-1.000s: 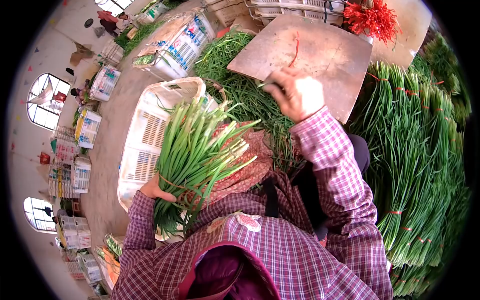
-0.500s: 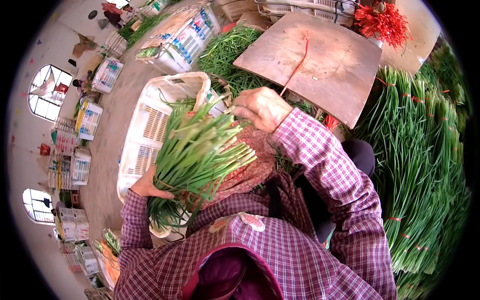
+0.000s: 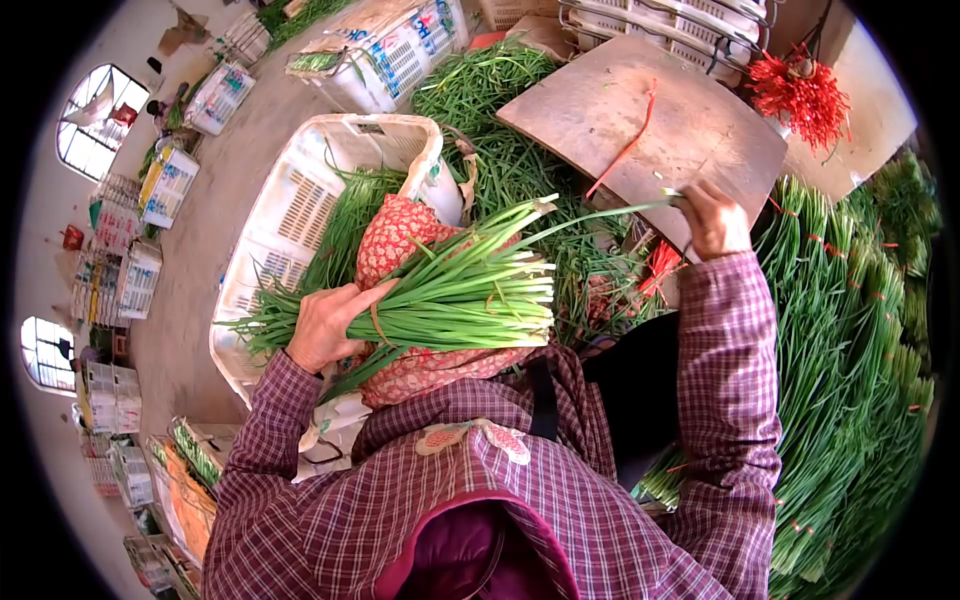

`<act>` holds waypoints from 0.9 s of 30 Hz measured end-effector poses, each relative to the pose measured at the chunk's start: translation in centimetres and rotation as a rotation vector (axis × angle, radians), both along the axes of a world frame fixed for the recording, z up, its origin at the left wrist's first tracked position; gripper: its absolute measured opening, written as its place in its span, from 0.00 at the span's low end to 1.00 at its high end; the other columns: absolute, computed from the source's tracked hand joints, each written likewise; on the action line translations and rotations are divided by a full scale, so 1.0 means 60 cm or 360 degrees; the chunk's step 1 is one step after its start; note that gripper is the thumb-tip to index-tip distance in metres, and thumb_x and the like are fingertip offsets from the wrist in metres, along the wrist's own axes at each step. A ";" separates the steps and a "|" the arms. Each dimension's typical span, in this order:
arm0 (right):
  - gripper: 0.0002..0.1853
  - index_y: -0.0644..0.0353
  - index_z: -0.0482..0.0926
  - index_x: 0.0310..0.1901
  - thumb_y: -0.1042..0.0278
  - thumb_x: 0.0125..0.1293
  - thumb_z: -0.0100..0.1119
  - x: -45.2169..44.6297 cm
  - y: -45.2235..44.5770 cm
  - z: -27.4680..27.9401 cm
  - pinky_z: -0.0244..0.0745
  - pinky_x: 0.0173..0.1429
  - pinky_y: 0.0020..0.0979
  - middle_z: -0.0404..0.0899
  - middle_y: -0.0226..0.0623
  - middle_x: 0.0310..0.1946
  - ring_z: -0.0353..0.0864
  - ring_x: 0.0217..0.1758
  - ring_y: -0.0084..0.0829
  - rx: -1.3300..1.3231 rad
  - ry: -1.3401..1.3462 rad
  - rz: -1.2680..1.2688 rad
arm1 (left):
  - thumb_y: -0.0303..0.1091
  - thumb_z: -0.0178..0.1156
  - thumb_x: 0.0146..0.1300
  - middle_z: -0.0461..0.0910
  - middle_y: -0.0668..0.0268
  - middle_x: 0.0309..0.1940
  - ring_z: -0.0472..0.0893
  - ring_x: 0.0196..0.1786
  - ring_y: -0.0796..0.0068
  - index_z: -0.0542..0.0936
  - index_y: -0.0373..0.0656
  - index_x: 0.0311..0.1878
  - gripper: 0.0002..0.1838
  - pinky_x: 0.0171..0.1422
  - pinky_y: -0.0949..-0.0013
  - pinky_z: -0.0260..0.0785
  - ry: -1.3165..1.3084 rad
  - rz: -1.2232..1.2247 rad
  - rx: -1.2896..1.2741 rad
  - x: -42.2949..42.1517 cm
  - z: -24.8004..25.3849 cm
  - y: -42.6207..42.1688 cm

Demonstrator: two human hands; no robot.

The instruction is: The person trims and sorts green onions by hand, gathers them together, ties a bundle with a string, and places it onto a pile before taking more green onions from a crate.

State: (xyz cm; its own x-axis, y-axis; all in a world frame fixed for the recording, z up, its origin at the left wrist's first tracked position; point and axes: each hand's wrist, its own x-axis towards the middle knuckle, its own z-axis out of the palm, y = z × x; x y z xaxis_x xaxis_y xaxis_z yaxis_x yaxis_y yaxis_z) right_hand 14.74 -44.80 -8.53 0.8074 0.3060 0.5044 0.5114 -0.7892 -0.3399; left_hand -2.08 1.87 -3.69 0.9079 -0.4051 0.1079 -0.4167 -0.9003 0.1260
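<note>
My left hand (image 3: pixel 325 328) is wrapped round a bunch of green chives (image 3: pixel 470 300) over my lap, its pale cut ends pointing right. Out to the right, by the corner of a wooden board (image 3: pixel 700 130), my right hand (image 3: pixel 716 222) pinches the end of a single chive stalk (image 3: pixel 610 212). That stalk stretches back towards the top of the bunch. Beneath the bunch lies a red flowered cloth (image 3: pixel 395 235) on my lap. A white plastic basket (image 3: pixel 285 265) with more chives in it stands beside my left hand.
One red tie (image 3: pixel 630 140) lies on the board, and a cluster of red ties (image 3: pixel 800 95) hangs behind it. Tied chives (image 3: pixel 840 350) are heaped at my right. Loose chives (image 3: pixel 480 90) lie beyond the basket. White crates (image 3: pixel 400 70) stand further off.
My right hand has moved from beside the bunch out to the right, drawing one stalk with it. My left hand has raised the bunch and turned it nearly level.
</note>
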 end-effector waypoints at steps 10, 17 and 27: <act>0.10 0.54 0.83 0.37 0.57 0.62 0.63 -0.106 0.141 0.041 0.81 0.34 0.36 0.82 0.35 0.32 0.84 0.29 0.37 0.0317 0.0263 0.0334 | 0.19 0.65 0.33 0.62 0.65 0.23 0.73 0.26 0.63 0.74 0.62 0.66 0.49 0.32 0.60 0.67 -0.0174 0.0017 0.0274 -0.017 0.001 -0.030; 0.19 0.59 0.82 0.31 0.49 0.63 0.62 -0.134 0.244 0.068 0.76 0.32 0.37 0.78 0.38 0.26 0.81 0.26 0.41 0.0260 0.0101 0.0318 | 0.18 0.63 0.37 0.63 0.65 0.24 0.73 0.26 0.63 0.73 0.64 0.67 0.48 0.32 0.60 0.67 -0.0265 0.0022 0.0380 -0.026 -0.004 -0.041; 0.14 0.62 0.84 0.33 0.57 0.61 0.66 -0.086 0.302 0.022 0.73 0.33 0.36 0.79 0.34 0.22 0.79 0.25 0.31 0.1486 0.0767 0.0814 | 0.17 0.61 0.38 0.66 0.63 0.26 0.75 0.29 0.61 0.71 0.65 0.69 0.48 0.34 0.59 0.67 -0.0178 0.0043 0.0442 -0.028 0.000 -0.044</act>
State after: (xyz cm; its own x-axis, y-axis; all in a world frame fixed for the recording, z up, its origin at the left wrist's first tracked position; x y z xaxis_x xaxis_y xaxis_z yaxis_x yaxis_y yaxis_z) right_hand 9.60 -26.67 -7.20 0.8666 0.3230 0.3804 0.3572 0.1307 -0.9248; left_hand -3.75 -0.76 -3.71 0.9075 -0.4089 0.0959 -0.3895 -0.9048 -0.1719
